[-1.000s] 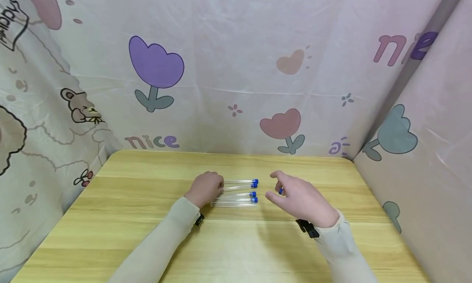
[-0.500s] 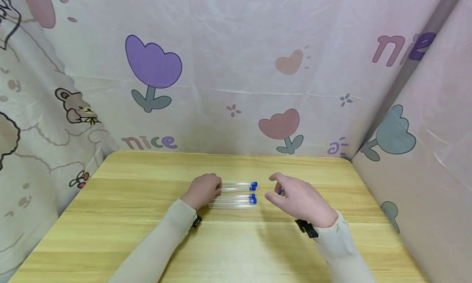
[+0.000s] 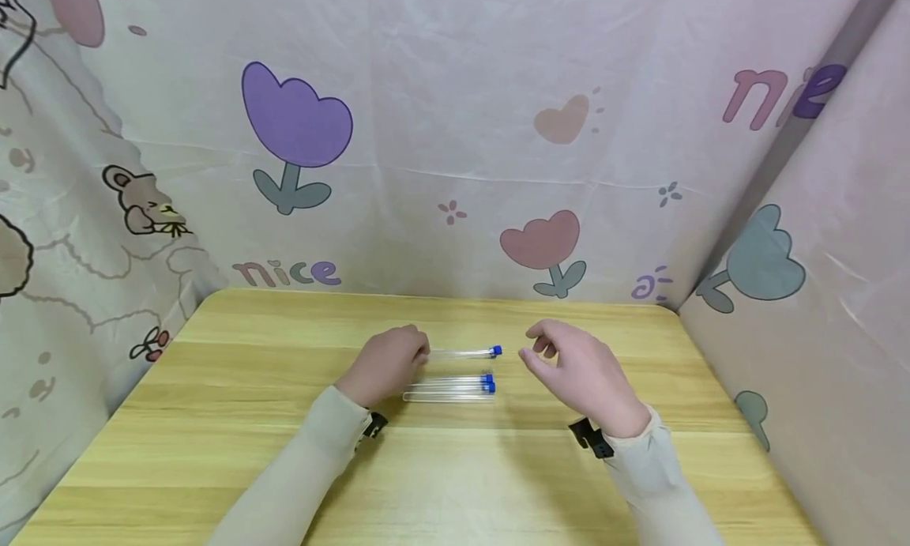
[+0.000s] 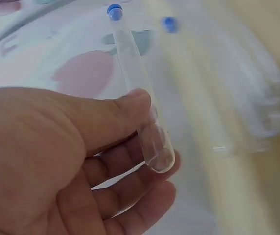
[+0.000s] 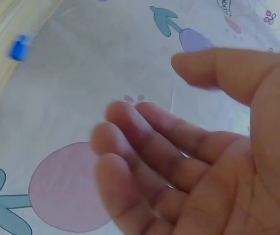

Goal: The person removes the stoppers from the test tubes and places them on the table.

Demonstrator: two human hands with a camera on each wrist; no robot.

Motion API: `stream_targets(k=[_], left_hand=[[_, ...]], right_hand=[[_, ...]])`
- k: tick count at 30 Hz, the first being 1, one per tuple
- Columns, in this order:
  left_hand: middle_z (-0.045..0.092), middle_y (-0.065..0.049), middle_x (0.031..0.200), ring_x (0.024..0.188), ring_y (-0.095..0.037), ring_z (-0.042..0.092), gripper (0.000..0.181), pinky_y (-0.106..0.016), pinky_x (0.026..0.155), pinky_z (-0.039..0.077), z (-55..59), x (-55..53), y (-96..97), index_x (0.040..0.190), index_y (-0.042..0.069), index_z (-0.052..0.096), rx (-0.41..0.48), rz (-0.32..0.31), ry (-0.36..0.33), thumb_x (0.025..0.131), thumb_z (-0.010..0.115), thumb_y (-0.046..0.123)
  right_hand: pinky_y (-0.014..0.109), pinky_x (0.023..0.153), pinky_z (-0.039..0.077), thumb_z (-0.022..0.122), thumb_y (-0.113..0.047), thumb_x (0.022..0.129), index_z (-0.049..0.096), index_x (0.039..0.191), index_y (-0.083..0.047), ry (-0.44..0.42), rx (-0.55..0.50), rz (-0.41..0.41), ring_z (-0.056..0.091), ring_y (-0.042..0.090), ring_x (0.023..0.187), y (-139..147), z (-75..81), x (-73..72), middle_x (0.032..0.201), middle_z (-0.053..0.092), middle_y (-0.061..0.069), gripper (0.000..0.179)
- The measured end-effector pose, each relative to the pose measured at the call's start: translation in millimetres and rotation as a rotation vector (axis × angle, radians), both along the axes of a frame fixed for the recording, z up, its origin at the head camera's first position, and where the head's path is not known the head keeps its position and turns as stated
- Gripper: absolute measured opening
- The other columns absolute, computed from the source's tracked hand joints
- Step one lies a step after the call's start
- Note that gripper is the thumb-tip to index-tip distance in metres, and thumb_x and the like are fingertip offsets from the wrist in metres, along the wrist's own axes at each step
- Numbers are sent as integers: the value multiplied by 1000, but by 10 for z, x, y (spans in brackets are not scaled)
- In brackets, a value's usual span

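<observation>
My left hand (image 3: 386, 363) pinches a clear test tube (image 4: 130, 58) near its rounded end, between thumb and fingers. The tube points to the right, with a blue cap (image 3: 497, 351) on its far end. Below it in the head view, several more tubes (image 3: 444, 389) lie side by side on the wooden table, some with blue caps. The nearest one shows no blue cap. My right hand (image 3: 579, 368) is held to the right of the capped end, apart from it. Its fingers (image 5: 125, 122) are loosely bent, with nothing in them.
The wooden table (image 3: 455, 483) extends on both sides of the hands. A patterned cloth (image 3: 419, 103) hangs behind it and along both sides. Beyond the right fingers, a blurred blue cap (image 5: 20, 48) shows in the right wrist view.
My left hand has drawn the pinched tube up and away from the others. My right hand has shifted slightly, its fingers more gathered, and the blue spot under it no longer shows.
</observation>
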State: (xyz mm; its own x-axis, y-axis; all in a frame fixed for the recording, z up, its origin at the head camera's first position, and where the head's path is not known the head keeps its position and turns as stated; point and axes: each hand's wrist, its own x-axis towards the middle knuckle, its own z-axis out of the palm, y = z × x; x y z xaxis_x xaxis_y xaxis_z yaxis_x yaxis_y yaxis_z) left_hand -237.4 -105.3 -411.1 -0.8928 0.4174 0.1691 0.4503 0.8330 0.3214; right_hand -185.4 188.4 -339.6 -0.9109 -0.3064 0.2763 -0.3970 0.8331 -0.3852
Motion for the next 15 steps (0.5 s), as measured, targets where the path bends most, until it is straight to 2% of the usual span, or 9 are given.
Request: stream_targets(k=[4, 7, 11, 15], left_hand=[[65, 3, 91, 78, -12, 58, 7, -32, 74, 55, 306, 184, -28, 100, 11, 70, 46, -13, 83, 102, 67, 16], [69, 4, 95, 78, -10, 60, 10, -31, 75, 56, 506, 335, -49, 107, 11, 70, 64, -22, 139, 101, 69, 19], [70, 7, 95, 76, -7, 60, 12, -28, 72, 54, 700, 504, -100, 110, 14, 69, 98, -46, 204, 100, 70, 21], [71, 7, 98, 79, -6, 61, 14, -29, 71, 54, 790, 596, -133, 111, 15, 70, 116, -69, 286, 98, 73, 20]], right_hand=[[42, 81, 57, 73, -29, 96, 70, 120, -11, 46, -3, -7, 69, 22, 98, -12, -1, -20, 112, 71, 1, 30], [41, 81, 57, 74, -33, 96, 67, 127, -11, 49, -3, 2, 68, 21, 101, -32, -11, -23, 117, 70, 2, 38], [35, 76, 55, 76, -35, 95, 68, 128, -13, 80, -22, 34, 65, 15, 94, -50, -19, -19, 108, 70, -2, 40], [28, 69, 54, 78, -29, 94, 71, 117, -16, 146, -74, 94, 63, 7, 83, -42, 1, 2, 94, 67, -11, 28]])
